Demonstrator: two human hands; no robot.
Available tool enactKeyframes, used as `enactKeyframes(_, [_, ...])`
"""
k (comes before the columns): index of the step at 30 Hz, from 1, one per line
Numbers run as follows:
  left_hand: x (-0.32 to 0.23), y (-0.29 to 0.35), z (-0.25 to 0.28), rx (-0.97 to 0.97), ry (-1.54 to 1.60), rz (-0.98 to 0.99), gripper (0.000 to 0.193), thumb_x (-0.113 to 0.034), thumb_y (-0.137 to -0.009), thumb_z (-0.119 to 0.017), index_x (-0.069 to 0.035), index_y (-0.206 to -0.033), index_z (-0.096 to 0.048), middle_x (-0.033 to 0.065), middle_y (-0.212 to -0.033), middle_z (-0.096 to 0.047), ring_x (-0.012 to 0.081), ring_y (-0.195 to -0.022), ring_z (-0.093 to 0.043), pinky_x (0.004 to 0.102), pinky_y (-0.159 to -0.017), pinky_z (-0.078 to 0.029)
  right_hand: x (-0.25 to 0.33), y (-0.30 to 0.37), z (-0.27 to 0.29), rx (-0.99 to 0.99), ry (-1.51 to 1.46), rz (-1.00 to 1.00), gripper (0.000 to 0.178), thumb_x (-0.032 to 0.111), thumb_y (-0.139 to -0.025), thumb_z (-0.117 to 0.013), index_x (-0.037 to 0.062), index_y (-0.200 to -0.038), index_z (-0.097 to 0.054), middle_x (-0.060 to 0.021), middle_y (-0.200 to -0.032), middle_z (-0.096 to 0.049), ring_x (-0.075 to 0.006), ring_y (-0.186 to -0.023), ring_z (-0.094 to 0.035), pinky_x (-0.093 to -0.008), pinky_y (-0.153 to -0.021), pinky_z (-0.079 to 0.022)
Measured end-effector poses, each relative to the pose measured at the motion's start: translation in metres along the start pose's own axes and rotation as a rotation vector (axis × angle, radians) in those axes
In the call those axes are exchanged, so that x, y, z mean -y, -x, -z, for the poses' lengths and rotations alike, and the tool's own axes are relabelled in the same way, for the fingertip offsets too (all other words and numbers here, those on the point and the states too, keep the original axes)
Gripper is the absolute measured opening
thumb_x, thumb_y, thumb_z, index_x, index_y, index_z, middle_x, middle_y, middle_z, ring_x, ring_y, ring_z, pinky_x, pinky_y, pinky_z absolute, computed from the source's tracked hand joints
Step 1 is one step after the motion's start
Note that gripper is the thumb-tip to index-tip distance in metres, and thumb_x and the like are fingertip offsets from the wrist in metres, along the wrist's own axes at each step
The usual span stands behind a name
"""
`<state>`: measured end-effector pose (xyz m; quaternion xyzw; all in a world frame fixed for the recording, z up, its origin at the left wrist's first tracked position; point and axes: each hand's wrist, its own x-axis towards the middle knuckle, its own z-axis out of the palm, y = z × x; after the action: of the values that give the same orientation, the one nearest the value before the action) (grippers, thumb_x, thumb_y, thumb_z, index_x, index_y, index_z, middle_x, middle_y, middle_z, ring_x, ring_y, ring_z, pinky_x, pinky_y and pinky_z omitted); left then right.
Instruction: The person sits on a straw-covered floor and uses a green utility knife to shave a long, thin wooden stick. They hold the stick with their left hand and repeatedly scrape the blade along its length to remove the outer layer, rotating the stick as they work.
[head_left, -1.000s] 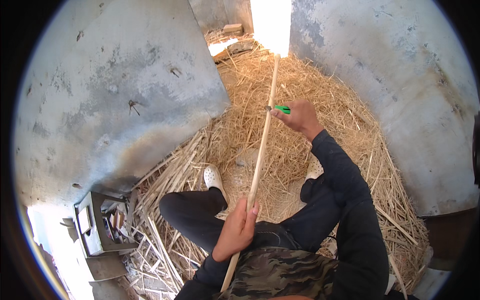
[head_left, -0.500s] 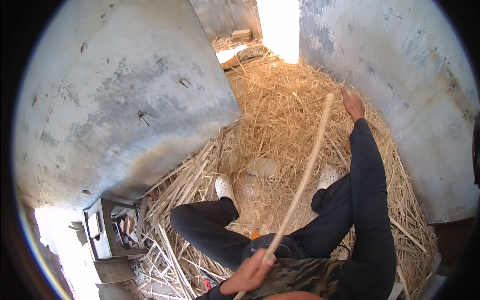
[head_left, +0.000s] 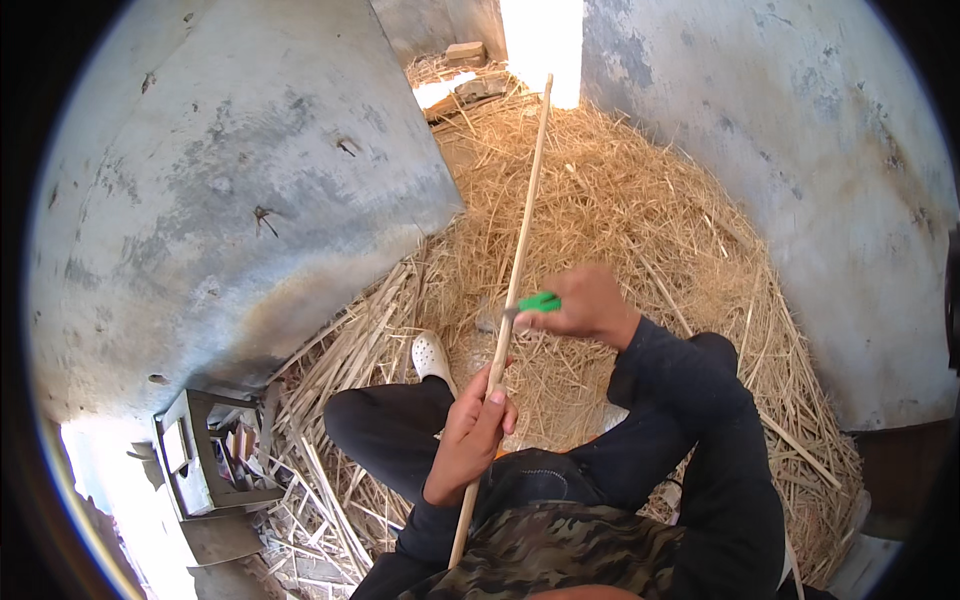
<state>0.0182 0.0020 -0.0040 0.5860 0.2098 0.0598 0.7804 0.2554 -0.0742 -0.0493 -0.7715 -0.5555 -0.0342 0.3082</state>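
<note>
Head view showed the left hand (head_left: pixel 465 438) closed around a long, thin, pale wooden stick (head_left: pixel 524 228), slanting above yellow straw (head_left: pixel 640 195); the right hand (head_left: pixel 592 305) was curled around a green-handled tool (head_left: pixel 541 302), touching the stick.

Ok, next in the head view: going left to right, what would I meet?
Small open-fronted box → left hand → green-handled tool → right hand → grey wall on the right. The slanting pale stick runs through the left hand's grasp, so it gets no place.
</note>
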Motion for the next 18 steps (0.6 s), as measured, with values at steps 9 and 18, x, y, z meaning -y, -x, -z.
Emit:
enactKeyframes(9, [0.000,0.014,-0.001,-0.088,-0.129,-0.072,0.049,-0.023,-0.102,-0.046,0.000,-0.144,-0.035,-0.0057,-0.068,-0.039,0.0028,-0.061,-0.035,0.0185,-0.056,-0.028,-0.002,-0.013,-0.011,-0.159,0.119,0.145,0.075,0.083,-0.078,-0.048,0.0131,-0.050,-0.057,0.0004,-0.039,-0.040,-0.0133,-0.034,-0.040,-0.0311,-0.035,-0.029])
enactKeyframes(18, [0.010,0.026,0.001,-0.106,-0.163,-0.063,0.050,-0.012,-0.102,-0.044,0.001,-0.148,-0.028,-0.0059,-0.067,-0.035,0.0031,-0.057,-0.033,0.0195,-0.051,-0.027,0.011,-0.003,-0.012,-0.002,-0.075,0.052,0.073,0.081,-0.075,-0.053,0.0117,-0.052,-0.056,-0.0064,-0.043,-0.047,-0.0240,-0.038,-0.049,-0.0391,-0.040,-0.037])
